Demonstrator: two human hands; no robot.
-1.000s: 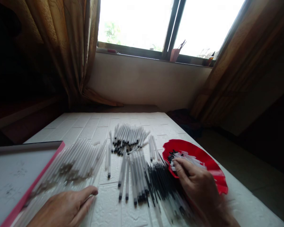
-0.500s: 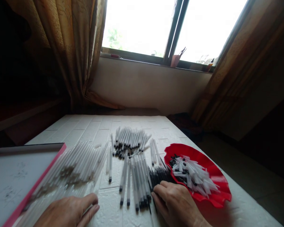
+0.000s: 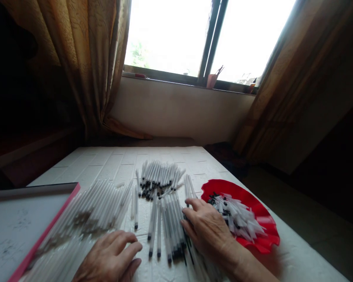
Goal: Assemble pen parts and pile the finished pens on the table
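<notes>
low in the frame, your right hand [image 3: 207,229] lies flat, open, over the refills [image 3: 176,219]; left hand [image 3: 111,258] rests open. you're likely picking one: pinch next.

The right hand [image 3: 207,229] lay palm down, fingers spread, on a row of assembled pens [image 3: 172,217], clear tubes with black tips pointing toward the person, lying side by side on the white table [image 3: 111,160]. Beneath its palm showed thin black refills [image 3: 191,250], mostly hidden. The left hand [image 3: 111,258] rested flat, fingers loosely curled, at the near edge of a broad heap of empty clear pen barrels [image 3: 97,207], lying slantwise and partly blurred.
</notes>
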